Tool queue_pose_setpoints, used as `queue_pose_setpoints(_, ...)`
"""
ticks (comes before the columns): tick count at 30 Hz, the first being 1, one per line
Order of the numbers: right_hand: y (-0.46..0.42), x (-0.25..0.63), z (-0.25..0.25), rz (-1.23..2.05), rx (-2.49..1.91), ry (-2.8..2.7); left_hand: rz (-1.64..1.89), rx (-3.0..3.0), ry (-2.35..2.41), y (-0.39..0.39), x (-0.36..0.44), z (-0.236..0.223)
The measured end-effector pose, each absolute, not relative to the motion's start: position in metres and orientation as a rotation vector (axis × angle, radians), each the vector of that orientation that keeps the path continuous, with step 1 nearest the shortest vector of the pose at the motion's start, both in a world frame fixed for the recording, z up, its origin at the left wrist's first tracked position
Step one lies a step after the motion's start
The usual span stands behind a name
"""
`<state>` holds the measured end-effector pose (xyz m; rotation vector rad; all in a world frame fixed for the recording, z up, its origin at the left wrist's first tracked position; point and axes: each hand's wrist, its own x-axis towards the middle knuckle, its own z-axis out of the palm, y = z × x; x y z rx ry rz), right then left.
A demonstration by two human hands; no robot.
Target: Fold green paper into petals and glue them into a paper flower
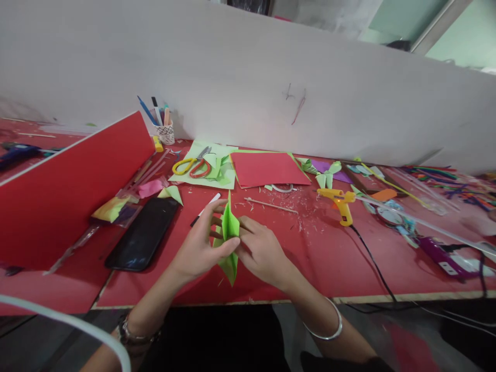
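Note:
A folded piece of bright green paper (230, 227) stands on edge between my two hands, just above the red table near its front. My left hand (205, 243) grips it from the left, with the thumb across its near face and the fingers behind. From the other side, my right hand (261, 248) pinches its right edge with curled fingers. The paper's layers spread apart a little, and its lower tip points down toward the table edge. Behind my left fingers lies a black-and-white pen (205, 208), partly hidden.
Scissors (191, 167) and green scraps lie at the back beside red paper sheets (269, 169). A yellow glue gun (341, 204) with a cord stands to the right. On the left are a black phone (143, 233), a leaning red board (73, 191) and a pen cup (166, 133).

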<state>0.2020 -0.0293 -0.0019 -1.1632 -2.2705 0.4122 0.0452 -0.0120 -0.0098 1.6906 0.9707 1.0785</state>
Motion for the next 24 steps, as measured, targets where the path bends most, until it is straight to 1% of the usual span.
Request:
queue_pose_setpoints(4,-0.030,0.206,-0.003,0.477,-1.139,-2.100,1.055,1.699,1.059,-0.007,0.038,-0.008)
queue_pose_setpoints(6,-0.030,0.212,-0.005,0.512,-1.151,-1.962,1.133,1.638,1.168,-0.003,0.028,-0.009)
queue_pose_setpoints(9,-0.028,0.225,-0.011,0.575,-1.267,-1.650,1.302,1.386,1.298,0.001,0.014,-0.011)
queue_pose_setpoints(11,-0.026,0.233,-0.014,0.657,-1.301,-1.471,1.376,1.299,1.287,0.001,0.009,-0.011)
queue_pose_setpoints(13,-0.023,0.238,-0.016,0.745,-1.286,-1.391,1.351,1.328,1.236,-0.001,0.008,-0.009)
queue_pose_setpoints(16,-0.021,0.243,-0.018,0.784,-1.288,-1.371,1.246,1.452,1.210,-0.001,0.011,-0.008)
queue_pose_setpoints(18,-0.022,0.244,-0.019,0.721,-1.316,-1.371,1.276,1.619,1.283,0.002,0.012,-0.009)
queue_pose_setpoints(20,-0.024,0.244,-0.019,0.616,-1.341,-1.389,1.348,1.925,1.427,0.005,0.014,-0.008)
queue_pose_setpoints(22,-0.027,0.242,-0.017,0.541,-1.352,-1.450,1.348,2.293,1.573,0.006,0.018,-0.004)
queue_pose_setpoints(24,-0.031,0.239,-0.012,0.521,-1.333,-1.540,1.186,2.546,1.567,0.006,0.025,0.003)
